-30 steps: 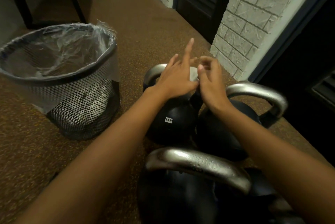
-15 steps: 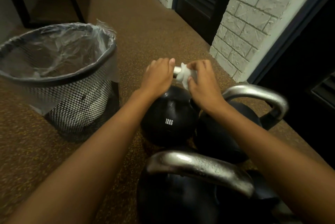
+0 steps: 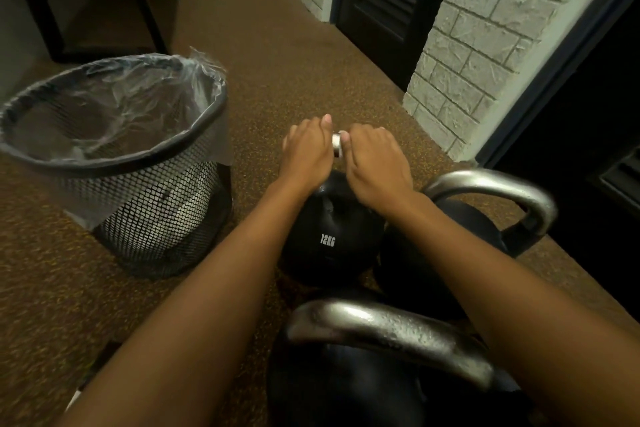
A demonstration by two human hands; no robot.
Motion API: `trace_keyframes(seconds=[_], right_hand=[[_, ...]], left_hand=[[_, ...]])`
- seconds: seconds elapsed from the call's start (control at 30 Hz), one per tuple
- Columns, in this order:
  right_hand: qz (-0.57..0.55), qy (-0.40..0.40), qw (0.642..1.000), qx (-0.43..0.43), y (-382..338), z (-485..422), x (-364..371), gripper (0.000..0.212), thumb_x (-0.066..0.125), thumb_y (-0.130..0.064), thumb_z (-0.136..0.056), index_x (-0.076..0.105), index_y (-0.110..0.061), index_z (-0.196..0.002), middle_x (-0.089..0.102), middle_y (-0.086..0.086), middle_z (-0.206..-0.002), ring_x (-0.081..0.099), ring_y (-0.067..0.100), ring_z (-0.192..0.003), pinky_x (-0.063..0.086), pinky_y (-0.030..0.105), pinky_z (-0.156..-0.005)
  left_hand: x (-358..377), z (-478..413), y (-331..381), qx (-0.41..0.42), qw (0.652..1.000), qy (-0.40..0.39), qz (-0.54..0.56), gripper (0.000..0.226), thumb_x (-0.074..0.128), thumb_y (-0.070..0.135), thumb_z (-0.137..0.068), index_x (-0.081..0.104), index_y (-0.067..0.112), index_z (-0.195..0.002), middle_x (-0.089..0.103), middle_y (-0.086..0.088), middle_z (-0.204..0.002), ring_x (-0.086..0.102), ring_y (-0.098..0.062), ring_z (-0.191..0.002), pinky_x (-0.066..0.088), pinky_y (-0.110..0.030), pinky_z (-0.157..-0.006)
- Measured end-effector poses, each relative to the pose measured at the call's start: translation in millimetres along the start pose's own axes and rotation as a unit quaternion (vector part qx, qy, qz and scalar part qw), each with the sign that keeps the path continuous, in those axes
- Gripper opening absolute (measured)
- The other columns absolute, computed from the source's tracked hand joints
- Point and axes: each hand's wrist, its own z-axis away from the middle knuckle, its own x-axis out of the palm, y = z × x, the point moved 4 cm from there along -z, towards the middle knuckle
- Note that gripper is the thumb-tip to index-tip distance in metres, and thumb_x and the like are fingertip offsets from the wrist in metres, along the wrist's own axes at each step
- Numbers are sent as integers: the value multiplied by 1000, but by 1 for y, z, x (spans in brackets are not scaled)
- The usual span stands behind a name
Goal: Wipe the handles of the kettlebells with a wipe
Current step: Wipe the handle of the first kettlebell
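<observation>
Rubber floor (image 3: 311,63). Left hand (image 3: 306,153) grips 12 kg kettlebell (image 3: 329,239) handle (image 3: 335,141); right hand (image 3: 377,163) beside it clamps wipe (image 3: 340,151) round handle. Probably heavy, rigid, slick.

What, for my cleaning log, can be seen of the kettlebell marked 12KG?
The 12KG kettlebell is a round black ball, matte-looking, with white 12KG lettering, standing upright on the speckled brown floor. Its silvery metal handle is almost hidden. The left hand grips one end and the right hand curls over the other, with a sliver of white wipe showing between them. A larger kettlebell sits close beside it on the right.
</observation>
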Motion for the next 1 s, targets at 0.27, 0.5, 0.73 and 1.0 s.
trace_keyframes(seconds=[0.27, 0.5, 0.73, 1.0], right_hand=[[-9, 14, 1000, -25, -7, 19, 14, 49, 50, -12, -87, 38, -6, -135, 46, 9, -133, 37, 24, -130, 12, 37, -117], [-38, -96, 995, -14, 7, -12, -7, 33, 29, -26, -101, 56, -8, -108, 61, 11, -102, 56, 26, -98, 35, 37, -96], [-191, -311, 924, 113, 26, -34, -11, 36, 24, -18, -101, 53, 1, -91, 47, 14, -88, 41, 16, -70, 32, 25, -64], [-16, -154, 988, 3, 4, -31, 3, 39, 19, -28, -102, 55, -11, -100, 58, 7, -91, 55, 23, -90, 31, 39, -96]], left_hand=[[1, 3, -1, -27, 999, 7, 38, 46, 18, 31, -102, 56, 5, -110, 54, -14, -120, 43, -27, -116, 29, -41, -103], [-2, 2, -3, -45, 998, 5, 40, 46, 18, 28, -102, 55, 2, -111, 53, -18, -122, 42, -31, -118, 28, -42, -102], [-1, 1, -3, -44, 998, -4, 39, 45, 18, 29, -102, 54, 4, -110, 53, -16, -121, 42, -31, -117, 28, -43, -103], [-1, 1, -3, -56, 997, -2, 55, 44, 18, 26, -102, 53, 1, -113, 51, -19, -125, 40, -34, -120, 27, -42, -103]])
